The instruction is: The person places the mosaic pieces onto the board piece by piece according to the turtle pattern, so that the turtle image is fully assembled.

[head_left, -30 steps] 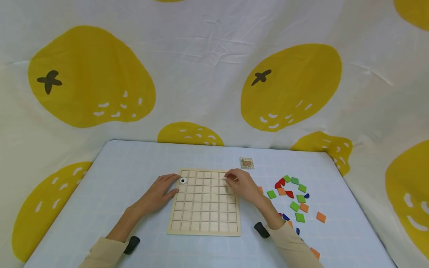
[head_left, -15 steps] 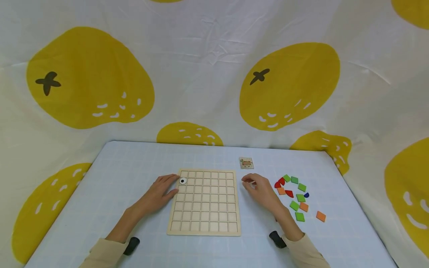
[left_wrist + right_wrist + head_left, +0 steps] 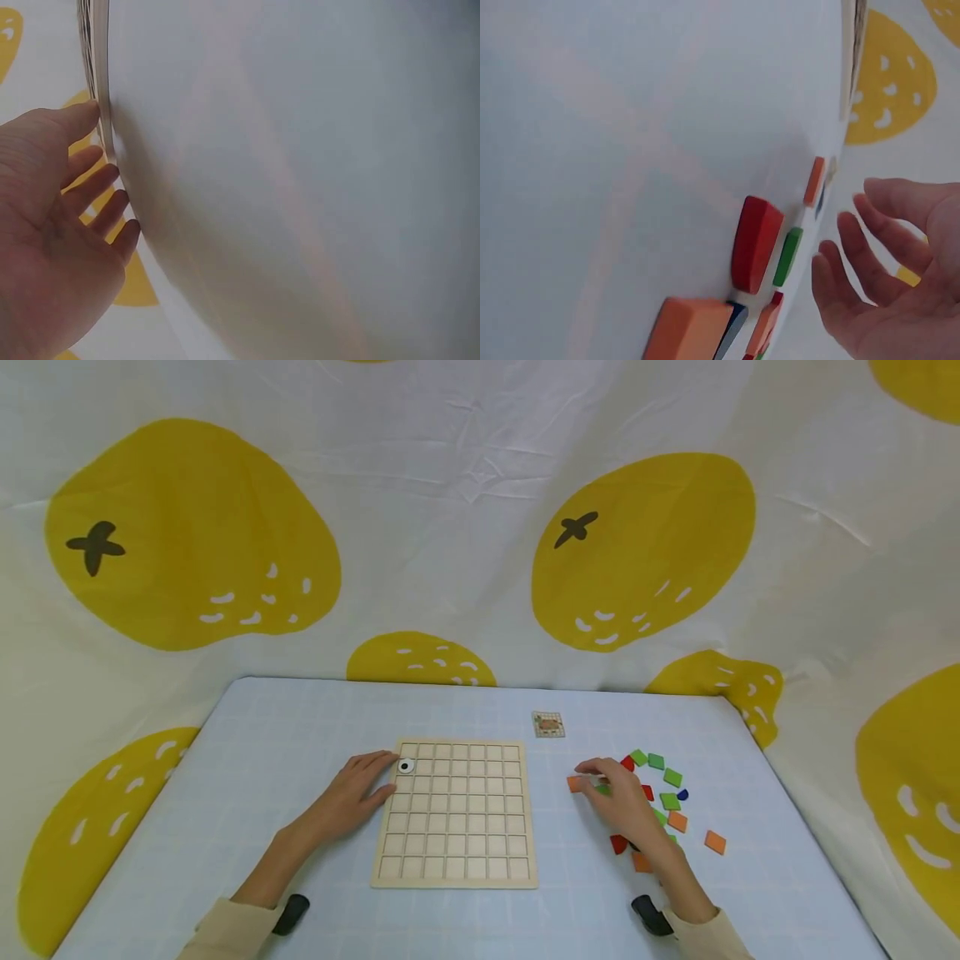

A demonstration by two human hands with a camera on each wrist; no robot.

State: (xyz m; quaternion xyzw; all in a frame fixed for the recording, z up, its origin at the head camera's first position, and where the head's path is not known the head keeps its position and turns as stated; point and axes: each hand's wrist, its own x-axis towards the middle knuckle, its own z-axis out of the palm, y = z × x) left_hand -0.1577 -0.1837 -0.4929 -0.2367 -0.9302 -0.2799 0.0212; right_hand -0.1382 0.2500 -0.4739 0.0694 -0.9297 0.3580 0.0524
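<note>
A wooden board (image 3: 455,825) with a grid of square cells lies flat in the middle of the table. One white round piece with a black dot, like an eye (image 3: 406,766), sits in its left column near the top. My left hand (image 3: 352,789) rests at the board's left edge, thumb and fingertips touching it, fingers nearly straight. Over the loose pieces hovers my right hand (image 3: 621,797), thumb and fingers apart and loosely bent, holding nothing. By its fingertips lie an orange square tile (image 3: 573,784) and a green tile (image 3: 603,790). In the right wrist view a red piece (image 3: 754,244) is below that hand (image 3: 892,262).
Several green, orange, red and blue pieces are scattered to the right, among them a green tile (image 3: 672,777), an orange tile (image 3: 715,842) and a small blue piece (image 3: 682,794). A small picture card (image 3: 549,724) lies behind the board's right corner. A lemon-print cloth (image 3: 480,543) hangs behind the table.
My right hand has moved from the board's upper right corner rightward to the loose pieces. My left hand stays at the board's left edge.
</note>
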